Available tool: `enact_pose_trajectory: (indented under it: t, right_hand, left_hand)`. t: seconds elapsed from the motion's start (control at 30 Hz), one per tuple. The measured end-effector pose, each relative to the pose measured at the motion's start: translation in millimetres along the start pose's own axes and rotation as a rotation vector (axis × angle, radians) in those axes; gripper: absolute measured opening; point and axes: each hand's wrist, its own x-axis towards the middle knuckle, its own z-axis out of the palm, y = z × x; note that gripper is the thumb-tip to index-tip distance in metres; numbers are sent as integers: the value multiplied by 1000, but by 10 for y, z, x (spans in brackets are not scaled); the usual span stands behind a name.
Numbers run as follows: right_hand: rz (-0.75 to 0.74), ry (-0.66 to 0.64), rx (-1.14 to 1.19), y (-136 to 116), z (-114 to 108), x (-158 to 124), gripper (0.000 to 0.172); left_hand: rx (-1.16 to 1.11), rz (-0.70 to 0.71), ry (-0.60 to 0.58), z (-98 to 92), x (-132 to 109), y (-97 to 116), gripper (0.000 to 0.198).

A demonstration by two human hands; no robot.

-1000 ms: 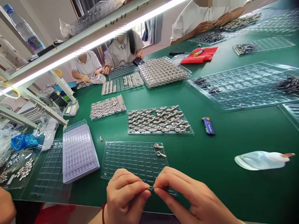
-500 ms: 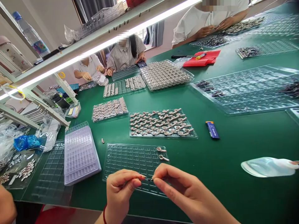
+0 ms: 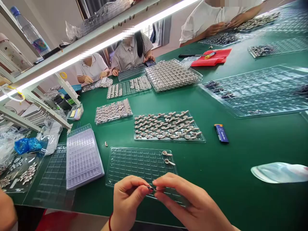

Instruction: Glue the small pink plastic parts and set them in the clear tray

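Close to the near edge of the green table, my left hand (image 3: 128, 199) pinches a small dark part (image 3: 150, 188) between thumb and forefinger. From the other side my right hand (image 3: 183, 199) meets it, thumb and fingertips closed on a thin, pale piece (image 3: 158, 189) that the fingers mostly hide. Whether the two pieces are joined I cannot tell. Beneath both hands lies a clear compartment tray (image 3: 132, 163). Two pale spoon-shaped parts (image 3: 167, 153) rest at its right side. Beyond it, another tray holds rows of similar spoon-shaped parts (image 3: 166, 125).
Left of the tray stands a stack of whitish trays (image 3: 84, 157). A blue packet (image 3: 221, 133) and a clear bottle (image 3: 279, 172) lie to the right. Filled trays (image 3: 173, 75) sit farther back, where other people work. A lit shelf (image 3: 101, 48) crosses the upper left.
My hands have drawn closer together over the tray, and the dark part now shows more plainly at my left fingertips. The view has shifted slightly.
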Motion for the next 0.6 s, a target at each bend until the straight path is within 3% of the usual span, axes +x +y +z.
enact_pose_trajectory:
  t: [0.2, 0.6]
  right_hand:
    - [-249, -26, -98, 32, -42, 35, 33]
    - [-366, -114, -183, -8, -148, 99, 29]
  left_hand:
    - [-162, -147, 4, 35, 2, 10, 25]
    - [-236, -216, -31, 63, -21, 59, 28]
